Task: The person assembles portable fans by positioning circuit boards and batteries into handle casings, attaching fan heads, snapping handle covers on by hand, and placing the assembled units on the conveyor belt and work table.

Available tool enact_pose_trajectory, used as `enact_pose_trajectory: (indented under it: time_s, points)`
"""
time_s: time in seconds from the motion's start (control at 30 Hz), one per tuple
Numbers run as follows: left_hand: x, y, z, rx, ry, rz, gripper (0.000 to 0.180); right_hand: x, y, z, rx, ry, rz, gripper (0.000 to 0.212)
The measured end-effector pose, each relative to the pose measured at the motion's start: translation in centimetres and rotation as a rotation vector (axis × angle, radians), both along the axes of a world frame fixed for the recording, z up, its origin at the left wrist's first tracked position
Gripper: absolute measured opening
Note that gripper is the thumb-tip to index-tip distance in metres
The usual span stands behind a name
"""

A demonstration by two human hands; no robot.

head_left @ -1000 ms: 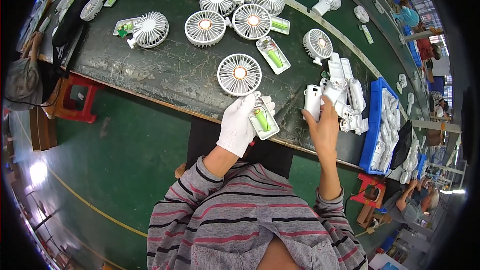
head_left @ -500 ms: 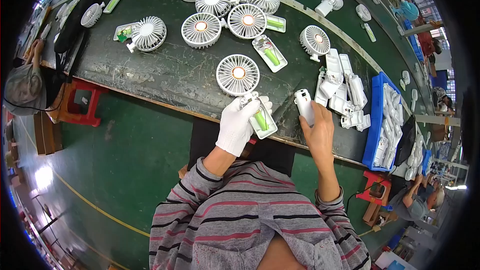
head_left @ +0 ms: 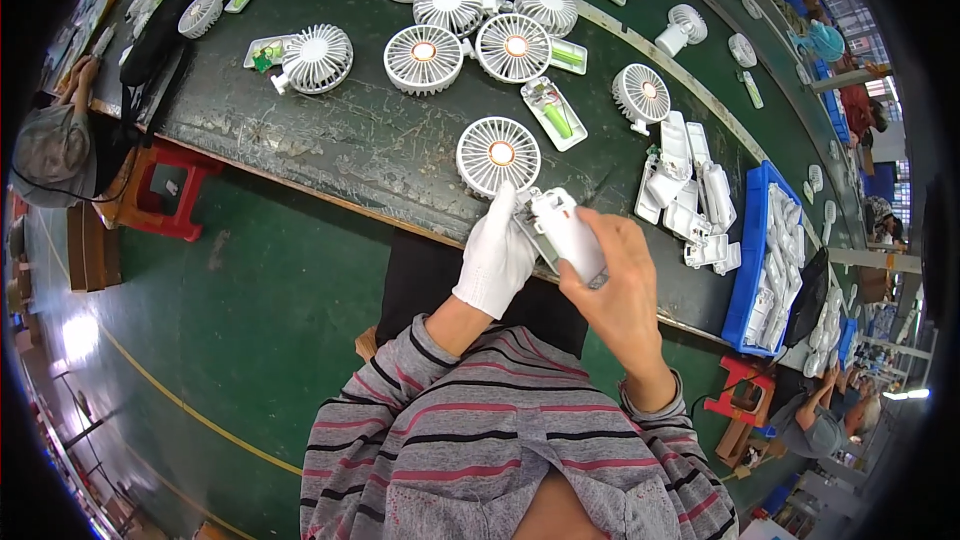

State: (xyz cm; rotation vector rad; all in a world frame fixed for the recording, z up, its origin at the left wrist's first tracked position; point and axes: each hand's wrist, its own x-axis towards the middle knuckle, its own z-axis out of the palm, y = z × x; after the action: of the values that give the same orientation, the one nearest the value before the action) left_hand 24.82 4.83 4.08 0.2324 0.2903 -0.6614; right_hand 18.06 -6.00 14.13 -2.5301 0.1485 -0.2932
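Observation:
My left hand [head_left: 495, 262], in a white glove, grips a small handheld fan by its handle. The round white fan head [head_left: 478, 160], with an orange-ringed hub, points away from me beyond the table's front edge. My bare right hand [head_left: 622, 285] has its thumb and fingers closed around a white plastic handle cover [head_left: 573, 236]. This cover lies tilted over the fan's open handle, largely hiding its inside; whether it is seated I cannot tell. Just beyond lies an open fan handle [head_left: 553, 115] showing a green battery cell.
Several fans, such as one white fan [head_left: 423, 58], lie across the dark worktable [head_left: 230, 125]. Loose white handle shells [head_left: 678, 155] are heaped at right, beside a blue bin [head_left: 742, 275] of wrapped parts. Red stools [head_left: 165, 190] and other people flank the table.
My right hand has moved left, bringing the cover over the open handle in my left hand. The green battery there is now hidden. The view has shifted slightly.

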Motion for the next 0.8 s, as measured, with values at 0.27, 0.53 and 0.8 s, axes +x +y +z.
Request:
enact_pose_trajectory:
  time_s: [0.27, 0.53, 0.8]
  points:
    - [-0.4, 0.1, -0.1, 0.077, -0.027, -0.012, 0.029, 0.6, 0.8, -2.3, -0.183, 0.055, 0.108, 0.052]
    - [-1.2, -0.6, -0.5, 0.381, -0.163, -0.050, 0.028, -0.8, 1.6, -3.7, -0.300, 0.022, 0.104, 0.055]
    - [-1.0, 0.4, 1.3, 0.380, -0.243, -0.121, 0.032, -1.4, 1.4, -3.1, 0.008, 0.152, -0.128, 0.056]
